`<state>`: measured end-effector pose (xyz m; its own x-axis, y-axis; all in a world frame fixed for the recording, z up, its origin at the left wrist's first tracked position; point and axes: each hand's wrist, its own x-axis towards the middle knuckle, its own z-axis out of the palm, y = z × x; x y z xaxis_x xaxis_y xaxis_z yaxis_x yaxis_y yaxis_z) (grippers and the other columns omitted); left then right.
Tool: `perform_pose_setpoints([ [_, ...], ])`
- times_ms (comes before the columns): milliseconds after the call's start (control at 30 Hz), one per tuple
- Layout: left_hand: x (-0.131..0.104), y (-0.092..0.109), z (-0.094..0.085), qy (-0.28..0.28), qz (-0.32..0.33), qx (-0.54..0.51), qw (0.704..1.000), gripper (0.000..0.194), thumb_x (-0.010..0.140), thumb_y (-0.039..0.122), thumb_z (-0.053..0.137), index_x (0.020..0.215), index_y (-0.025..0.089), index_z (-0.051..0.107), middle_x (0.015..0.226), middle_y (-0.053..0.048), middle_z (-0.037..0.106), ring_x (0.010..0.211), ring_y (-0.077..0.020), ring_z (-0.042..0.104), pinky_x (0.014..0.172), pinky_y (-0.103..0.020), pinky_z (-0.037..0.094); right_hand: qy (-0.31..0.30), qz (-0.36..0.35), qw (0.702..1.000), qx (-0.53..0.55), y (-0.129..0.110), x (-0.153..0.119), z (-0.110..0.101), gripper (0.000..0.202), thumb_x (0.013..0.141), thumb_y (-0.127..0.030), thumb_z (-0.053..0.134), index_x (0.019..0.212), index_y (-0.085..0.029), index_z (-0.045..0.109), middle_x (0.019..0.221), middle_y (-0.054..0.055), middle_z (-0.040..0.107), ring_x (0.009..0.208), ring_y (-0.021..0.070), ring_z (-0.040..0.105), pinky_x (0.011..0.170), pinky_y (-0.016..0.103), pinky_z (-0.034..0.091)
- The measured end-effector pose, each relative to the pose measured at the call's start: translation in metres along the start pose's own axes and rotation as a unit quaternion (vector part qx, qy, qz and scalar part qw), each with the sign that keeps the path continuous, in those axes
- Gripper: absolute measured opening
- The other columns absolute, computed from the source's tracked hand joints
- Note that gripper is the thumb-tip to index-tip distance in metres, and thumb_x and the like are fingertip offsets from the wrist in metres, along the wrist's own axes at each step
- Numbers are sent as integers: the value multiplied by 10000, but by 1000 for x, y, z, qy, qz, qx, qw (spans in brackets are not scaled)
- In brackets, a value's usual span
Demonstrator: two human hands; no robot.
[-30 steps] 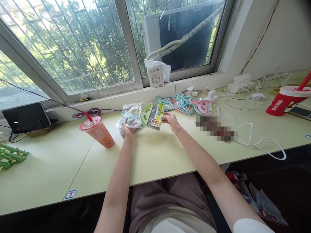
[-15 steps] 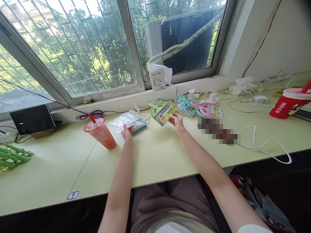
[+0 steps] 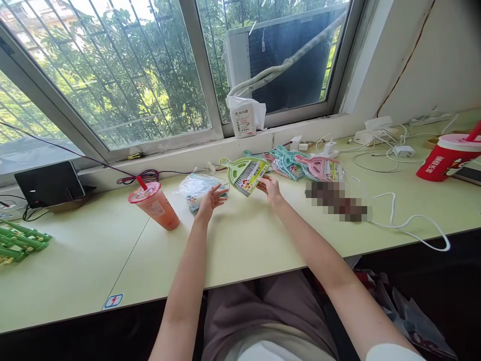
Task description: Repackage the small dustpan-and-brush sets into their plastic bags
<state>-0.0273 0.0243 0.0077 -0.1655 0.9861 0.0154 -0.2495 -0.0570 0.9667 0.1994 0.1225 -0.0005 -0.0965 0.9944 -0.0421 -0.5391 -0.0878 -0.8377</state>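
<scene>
My right hand (image 3: pixel 270 188) grips the lower right edge of a green mini dustpan and brush set (image 3: pixel 246 174), wrapped with a printed card, and holds it tilted above the table. My left hand (image 3: pixel 212 201) is open, fingers spread toward the right, beside a stack of clear plastic packets (image 3: pixel 197 190) with coloured print. Part of that stack is hidden behind the hand. Behind the green set lie teal dustpan sets (image 3: pixel 287 163) and a pink dustpan set (image 3: pixel 321 168) in clear wrapping.
An orange drink cup (image 3: pixel 158 208) with a red straw stands left of my left arm. A tablet (image 3: pixel 49 184) leans at the far left. A white cable (image 3: pixel 417 220) curls across the right side, near a red cup (image 3: pixel 445 160). A small box (image 3: pixel 244 120) stands on the windowsill.
My left hand has let go of the packets and moved right, its fingers spreading. The green dustpan set has shifted slightly left in my right hand.
</scene>
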Motion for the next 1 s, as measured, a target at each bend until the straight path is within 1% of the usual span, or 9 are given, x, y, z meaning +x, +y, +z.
perform_pose_setpoints([
  [133,5,-15,10,47,30,79,995,356,855,380,567,1096,143,677,878,-81,729,493,-80,571,527,-211,473,-17,-5,1000,0,1,-4,5,126,777,-72,606,863,-161,583,710,2,706,610,114,674,660,232,588],
  [200,5,-21,21,42,30,100,994,398,867,444,536,1064,126,671,741,-66,701,430,-83,529,484,-216,452,-25,-5,1000,14,1,-6,7,124,776,-77,605,863,-164,589,720,-3,707,615,110,673,679,232,589],
  [367,4,-31,46,-2,31,50,998,666,876,679,331,1202,147,563,894,-113,712,592,-189,663,535,-300,531,-94,12,995,2,-1,-6,7,151,770,-93,618,900,-166,597,759,4,719,640,114,683,705,237,591],
  [533,10,-34,44,134,38,5,990,452,851,533,496,1079,150,573,852,-72,660,670,-176,643,591,-309,556,-193,94,971,-109,1,-6,7,158,767,-114,651,916,-143,606,730,30,712,586,122,669,649,241,586],
  [633,13,-32,36,184,55,15,981,355,853,464,513,1045,170,563,831,-41,610,656,-152,602,563,-284,538,-171,100,969,-148,1,-6,7,205,789,-176,669,975,-143,586,744,39,709,577,128,665,648,255,582],
  [733,12,-30,32,216,89,45,971,339,882,462,479,1072,193,559,914,-50,597,744,-156,604,566,-249,522,-57,62,969,-233,-4,0,0,305,847,-182,588,1138,-159,499,844,42,711,568,125,664,633,263,568],
  [800,10,-30,31,226,105,73,966,363,906,470,443,1130,204,548,997,-67,597,825,-171,610,591,-245,522,17,29,929,-369,-8,8,-10,354,873,-177,534,1213,-174,435,941,60,706,602,138,676,660,283,557],
  [933,8,-31,28,252,115,169,946,443,937,494,384,1260,222,515,1193,-107,588,1099,-246,575,805,-326,532,84,-40,741,-665,-12,19,-32,400,897,-163,476,1287,-122,396,1065,173,672,912,255,682,812,368,502],
  [1000,7,-33,27,280,123,232,923,459,947,496,362,1294,231,507,1322,-116,540,1285,-275,461,982,-378,453,109,-88,676,-724,-12,19,-37,414,906,-128,415,1316,-85,382,1138,223,629,1052,294,624,833,382,477],
])
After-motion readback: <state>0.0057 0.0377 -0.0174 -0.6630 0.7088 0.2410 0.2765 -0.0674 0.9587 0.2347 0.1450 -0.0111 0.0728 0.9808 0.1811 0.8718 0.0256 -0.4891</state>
